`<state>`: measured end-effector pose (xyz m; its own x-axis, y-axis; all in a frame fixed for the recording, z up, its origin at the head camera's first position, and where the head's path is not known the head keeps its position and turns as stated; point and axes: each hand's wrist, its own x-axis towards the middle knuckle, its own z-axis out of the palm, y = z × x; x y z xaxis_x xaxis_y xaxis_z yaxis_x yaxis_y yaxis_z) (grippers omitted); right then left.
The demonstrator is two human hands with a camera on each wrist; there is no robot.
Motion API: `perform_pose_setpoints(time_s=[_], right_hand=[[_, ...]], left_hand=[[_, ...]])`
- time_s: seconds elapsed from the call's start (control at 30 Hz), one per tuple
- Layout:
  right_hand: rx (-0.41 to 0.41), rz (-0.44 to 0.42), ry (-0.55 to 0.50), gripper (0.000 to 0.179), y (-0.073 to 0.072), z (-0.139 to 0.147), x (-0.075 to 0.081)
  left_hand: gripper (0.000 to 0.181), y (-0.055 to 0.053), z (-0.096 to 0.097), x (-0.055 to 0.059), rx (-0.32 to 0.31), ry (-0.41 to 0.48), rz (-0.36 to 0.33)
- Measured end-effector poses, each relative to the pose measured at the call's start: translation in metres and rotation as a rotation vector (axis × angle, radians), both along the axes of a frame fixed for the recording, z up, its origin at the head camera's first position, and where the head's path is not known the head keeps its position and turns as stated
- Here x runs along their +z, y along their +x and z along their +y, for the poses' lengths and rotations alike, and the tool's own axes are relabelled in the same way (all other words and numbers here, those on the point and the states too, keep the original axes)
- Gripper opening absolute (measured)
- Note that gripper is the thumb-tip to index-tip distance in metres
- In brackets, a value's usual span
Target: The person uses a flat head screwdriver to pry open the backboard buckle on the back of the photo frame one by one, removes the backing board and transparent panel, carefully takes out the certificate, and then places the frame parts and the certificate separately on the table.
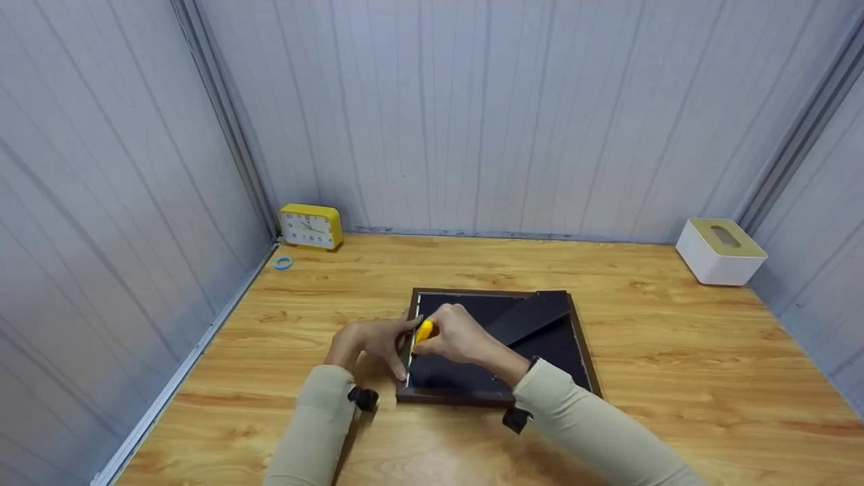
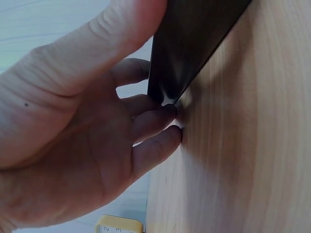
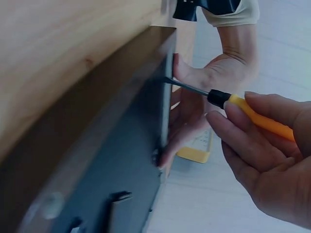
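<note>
A dark picture frame point(image 1: 466, 378) lies face down on the table, its black back and slanting stand point(image 1: 530, 318) upward. My left hand point(image 1: 378, 339) holds the frame's left edge; in the left wrist view, its fingertips point(image 2: 158, 148) touch the outer side near the tabletop. With my right hand point(image 1: 462, 336) I grip a screwdriver point(image 3: 260, 120) by its yellow handle. The right wrist view shows the thin shaft reaching the inner border of the frame, close to a corner. Whether the tip is under a tab cannot be told.
At the back left stands a yellow alarm clock point(image 1: 310, 227), with a small blue ring point(image 1: 283, 262) in front of it. A white tissue box point(image 1: 721, 252) with a wood-coloured lid sits at the back right. Pale panel walls point(image 1: 445, 121) enclose the wooden table point(image 1: 675, 378).
</note>
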<state>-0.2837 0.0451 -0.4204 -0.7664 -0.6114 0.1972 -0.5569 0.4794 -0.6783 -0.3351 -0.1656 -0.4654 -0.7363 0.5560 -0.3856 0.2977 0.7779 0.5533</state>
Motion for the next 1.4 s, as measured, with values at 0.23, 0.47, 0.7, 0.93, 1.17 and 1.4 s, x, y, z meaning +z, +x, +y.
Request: perform_pose_setpoints(time_s=[0.23,0.47,0.7,0.93,1.17,1.4], right_hand=[[0.037,0.042,0.062,0.021,-0.001,-0.018,0.008],[0.043,-0.001,0.049,0.018,-0.004,-0.016,0.008],[0.046,-0.047,0.094,0.017,-0.007,-0.019,0.011],[0.045,-0.072,0.159,0.016,-0.013,-0.026,0.015],[0.045,-0.12,0.178,0.017,-0.015,-0.027,0.017],[0.038,-0.147,0.147,0.017,-0.015,-0.013,0.017]], left_hand=[[0.083,-0.001,-0.002,0.001,-0.086,0.087,-0.018],[0.092,-0.002,-0.004,0.003,-0.077,0.084,-0.016],[0.069,-0.002,-0.001,0.001,-0.13,0.11,-0.021],[0.061,-0.001,0.002,0.001,-0.133,0.081,-0.004],[0.062,0.0,0.002,0.0,-0.115,0.084,-0.018],[0.096,-0.002,0.0,0.002,-0.083,0.069,-0.016]])
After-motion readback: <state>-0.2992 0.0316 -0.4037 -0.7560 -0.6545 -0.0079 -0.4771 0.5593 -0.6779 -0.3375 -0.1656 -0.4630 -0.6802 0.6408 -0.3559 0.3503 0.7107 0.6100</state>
